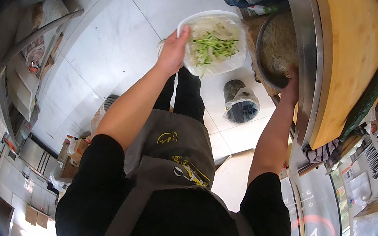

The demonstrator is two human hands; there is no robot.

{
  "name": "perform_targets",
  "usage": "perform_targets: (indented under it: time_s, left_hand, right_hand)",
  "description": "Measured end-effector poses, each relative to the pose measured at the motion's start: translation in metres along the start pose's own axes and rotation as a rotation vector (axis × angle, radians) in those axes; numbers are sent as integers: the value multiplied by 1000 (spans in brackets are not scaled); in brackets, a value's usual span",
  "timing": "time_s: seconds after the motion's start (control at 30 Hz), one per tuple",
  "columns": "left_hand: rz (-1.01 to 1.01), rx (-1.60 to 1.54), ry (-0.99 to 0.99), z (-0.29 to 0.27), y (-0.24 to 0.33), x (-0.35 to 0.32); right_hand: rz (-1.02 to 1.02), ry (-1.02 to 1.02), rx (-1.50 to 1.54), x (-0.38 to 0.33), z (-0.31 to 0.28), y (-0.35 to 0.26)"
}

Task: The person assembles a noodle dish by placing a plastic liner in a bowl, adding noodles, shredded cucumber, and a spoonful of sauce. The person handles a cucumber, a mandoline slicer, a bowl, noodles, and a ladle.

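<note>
My left hand (173, 52) grips the near-left rim of a white bowl (183, 19), with the thumb over the edge. A clear plastic bag lines the bowl. Inside lie pale, translucent noodles (209, 26) topped with shredded green cucumber (214, 48). On the right, my right hand (291, 87) reaches over the near edge of a round metal pot (261, 71) full of thin, pale strands (278, 46) that look like noodles. Its fingers are down at the strands and mostly hidden, so their grip is unclear. The bowl is held up over the floor, left of the pot.
A wooden cutting board (349, 62) lies on the metal-edged counter (307, 80) at right, with a whole cucumber (372, 95) beside it. A bag-lined bin (242, 109) stands on the tiled floor (104, 37). Cluttered shelves (26, 81) line the left side.
</note>
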State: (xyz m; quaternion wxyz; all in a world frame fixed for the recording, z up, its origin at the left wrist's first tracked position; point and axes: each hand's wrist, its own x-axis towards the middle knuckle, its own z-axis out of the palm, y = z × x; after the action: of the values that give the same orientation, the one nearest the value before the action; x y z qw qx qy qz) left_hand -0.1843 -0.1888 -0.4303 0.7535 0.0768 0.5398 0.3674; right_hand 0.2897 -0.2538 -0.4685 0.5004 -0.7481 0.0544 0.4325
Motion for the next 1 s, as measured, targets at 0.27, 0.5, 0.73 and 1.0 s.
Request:
perform_targets:
  time_s: [0.27, 0.5, 0.73, 1.0]
  left_hand:
    - [-42, 84, -123, 43, -47, 49]
    - [-58, 133, -155, 57, -41, 46]
    - [-55, 60, -169, 55, -14, 1]
    - [23, 76, -95, 68, 60, -95]
  right_hand:
    - [-448, 137, 81, -97, 23, 10]
    - [-490, -190, -281, -195, 87, 13]
    - [-1005, -500, -1157, -246, 162, 7]
    - [-1171, -712, -1186, -355, 174, -72]
